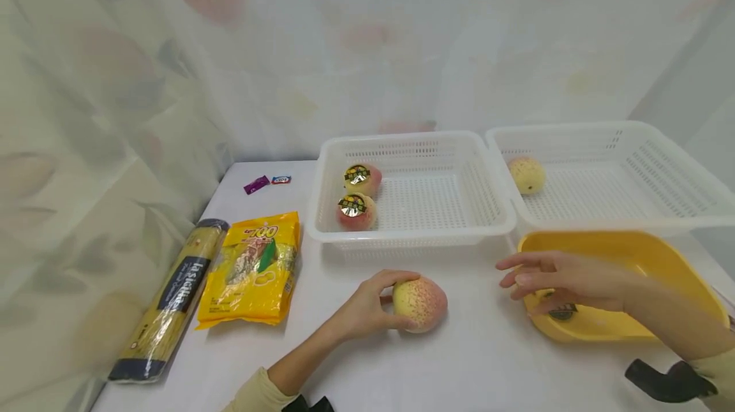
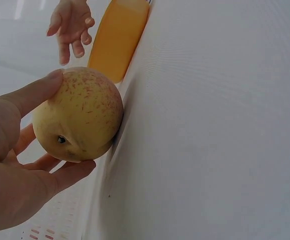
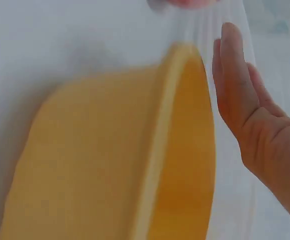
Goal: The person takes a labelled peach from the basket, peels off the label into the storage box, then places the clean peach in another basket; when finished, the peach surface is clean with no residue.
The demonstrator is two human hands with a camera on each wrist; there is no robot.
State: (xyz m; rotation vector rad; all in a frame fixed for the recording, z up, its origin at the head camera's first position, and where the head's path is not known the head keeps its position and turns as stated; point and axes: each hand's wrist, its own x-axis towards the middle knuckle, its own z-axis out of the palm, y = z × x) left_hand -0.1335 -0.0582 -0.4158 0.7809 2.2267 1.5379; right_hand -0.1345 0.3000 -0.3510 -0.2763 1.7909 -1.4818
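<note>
On white table, near front edge, L hand curls round a peach resting on the cloth; R hand hovers w/ fingers spread, holding nothing, over yellow bowl. By my read sorting's partway: two stickered peaches sit in left basket, one plain peach in right basket; this one's not yet placed; pale leaf-print curtain behind.

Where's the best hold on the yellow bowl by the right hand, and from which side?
Take the yellow bowl by its near-left rim, coming from the left, where the right hand hovers open. The raised lip offers a pinch grip; the white basket crowds its far side.
</note>
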